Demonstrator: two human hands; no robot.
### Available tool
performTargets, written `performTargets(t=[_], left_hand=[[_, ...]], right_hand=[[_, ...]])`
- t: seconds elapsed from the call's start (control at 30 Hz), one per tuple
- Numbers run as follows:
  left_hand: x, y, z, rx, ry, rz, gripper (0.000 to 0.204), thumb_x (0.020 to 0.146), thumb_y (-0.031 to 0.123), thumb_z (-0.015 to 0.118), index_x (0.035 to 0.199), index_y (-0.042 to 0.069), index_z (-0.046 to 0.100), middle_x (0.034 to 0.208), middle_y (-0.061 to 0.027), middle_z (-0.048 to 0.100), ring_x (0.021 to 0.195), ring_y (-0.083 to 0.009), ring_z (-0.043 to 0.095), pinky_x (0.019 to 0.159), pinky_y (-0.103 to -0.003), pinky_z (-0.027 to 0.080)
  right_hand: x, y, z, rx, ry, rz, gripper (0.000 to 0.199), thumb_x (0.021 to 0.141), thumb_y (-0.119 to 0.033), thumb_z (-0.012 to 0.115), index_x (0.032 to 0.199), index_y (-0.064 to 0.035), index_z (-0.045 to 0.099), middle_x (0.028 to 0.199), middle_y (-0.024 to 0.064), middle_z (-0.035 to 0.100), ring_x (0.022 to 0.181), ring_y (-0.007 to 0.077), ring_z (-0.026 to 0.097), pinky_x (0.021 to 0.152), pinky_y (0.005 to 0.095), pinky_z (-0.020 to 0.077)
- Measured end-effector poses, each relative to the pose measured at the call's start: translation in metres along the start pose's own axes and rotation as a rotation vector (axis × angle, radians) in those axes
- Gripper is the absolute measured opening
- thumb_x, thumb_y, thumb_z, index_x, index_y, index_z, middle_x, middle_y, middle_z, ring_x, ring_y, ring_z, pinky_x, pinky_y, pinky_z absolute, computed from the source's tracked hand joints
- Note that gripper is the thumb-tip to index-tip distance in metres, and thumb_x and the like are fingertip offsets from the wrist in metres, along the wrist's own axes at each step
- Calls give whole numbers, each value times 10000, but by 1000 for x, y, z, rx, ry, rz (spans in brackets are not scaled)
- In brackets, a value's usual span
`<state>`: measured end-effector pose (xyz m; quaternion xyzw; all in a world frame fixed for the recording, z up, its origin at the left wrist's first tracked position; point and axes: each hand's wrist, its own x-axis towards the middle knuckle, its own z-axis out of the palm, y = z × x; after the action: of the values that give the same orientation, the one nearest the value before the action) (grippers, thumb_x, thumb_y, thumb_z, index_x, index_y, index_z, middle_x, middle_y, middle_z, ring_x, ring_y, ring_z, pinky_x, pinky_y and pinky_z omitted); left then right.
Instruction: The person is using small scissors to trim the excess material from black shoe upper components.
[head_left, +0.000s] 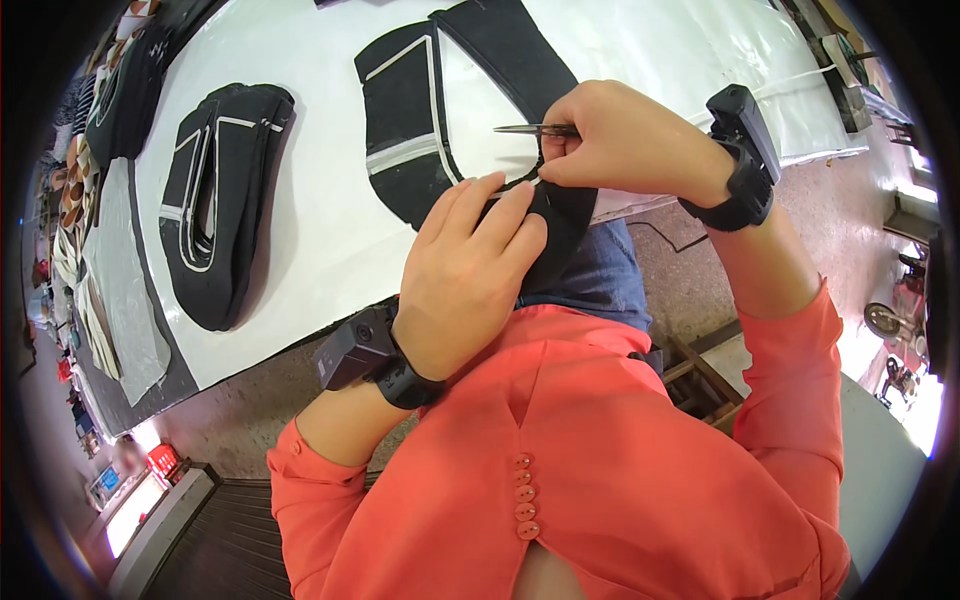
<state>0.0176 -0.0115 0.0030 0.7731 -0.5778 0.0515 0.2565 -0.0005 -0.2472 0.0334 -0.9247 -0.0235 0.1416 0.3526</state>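
Observation:
A black U-shaped shoe upper piece (400, 98) with strips of white tape along its inner edge lies on the white-covered table, its curved end hanging toward my lap. My left hand (465, 250) rests over that curve, fingers stretched out and tips on the inner edge. Closed in my right hand (625, 140) is a pair of slim, pointed scissors (518, 129), blades toward the left. The thumb and forefinger of this hand also pinch at the piece's inner edge, near my left fingertips; what lies between them is too small to make out.
A stack of similar black upper pieces (225, 200) with white tape sits to the left on the white table cover (320, 180). Clear plastic sheeting (125, 290) and dark fabric (130, 90) lie along the table's left side. A wooden crate-like frame (700, 380) stands below on the right.

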Motion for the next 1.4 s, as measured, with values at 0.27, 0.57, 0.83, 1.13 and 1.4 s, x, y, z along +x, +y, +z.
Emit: performTargets(t=[0.27, 0.57, 0.83, 1.13, 1.4], left_hand=[[7, 1, 2, 9, -13, -35, 245, 817, 26, 705, 1056, 34, 654, 1257, -86, 659, 1204, -344, 599, 1002, -470, 493], [11, 8, 6, 62, -6, -45, 264, 822, 16, 671, 1084, 47, 663, 1258, -81, 660, 1221, -337, 586, 1025, -489, 479], [3, 19, 1, 92, 18, -120, 268, 803, -12, 656, 1070, 5, 673, 1218, -121, 677, 1173, -337, 623, 973, -456, 523], [-4, 14, 1, 19, 28, -48, 281, 772, -37, 630, 1050, -18, 659, 1209, -159, 671, 1099, -354, 663, 907, -432, 563], [0, 13, 3, 41, 19, -54, 243, 802, 66, 637, 1040, 16, 638, 1214, -128, 654, 1100, -298, 616, 929, -398, 525]], right_hand=[[5, 5, -9, -4, -10, -96, 241, 755, -187, 721, 763, 45, 656, 628, 142, 568, 578, 195, 538, 582, 326, 459], [16, 8, -17, -33, -38, -184, 251, 750, -195, 750, 779, 41, 671, 626, 136, 583, 565, 217, 548, 581, 343, 470], [8, -1, 0, 50, -48, -23, 225, 775, -189, 730, 782, 32, 685, 635, 114, 627, 584, 188, 608, 567, 323, 482], [-3, -4, -1, -22, 28, -105, 222, 772, -179, 707, 757, 39, 669, 617, 148, 576, 559, 230, 565, 574, 348, 460], [11, -2, -11, -46, -83, -100, 246, 754, -199, 734, 758, 38, 667, 623, 139, 590, 565, 225, 570, 580, 344, 469]])
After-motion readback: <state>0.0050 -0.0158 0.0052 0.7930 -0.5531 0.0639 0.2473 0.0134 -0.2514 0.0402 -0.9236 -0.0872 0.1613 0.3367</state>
